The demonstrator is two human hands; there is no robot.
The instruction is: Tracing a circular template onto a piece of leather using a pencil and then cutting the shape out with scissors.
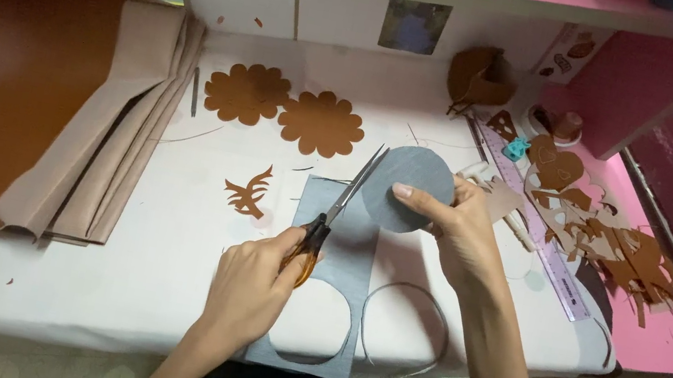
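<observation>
Grey disc (407,188) lower edge hidden behind right hand (463,230).

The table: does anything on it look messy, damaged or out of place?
Nothing looks damaged. The one untidy spot is a heap of brown scraps spread over the ruler by the table's right edge. The grey sheet has a round hole, which matches the grey circle in the right hand.
</observation>
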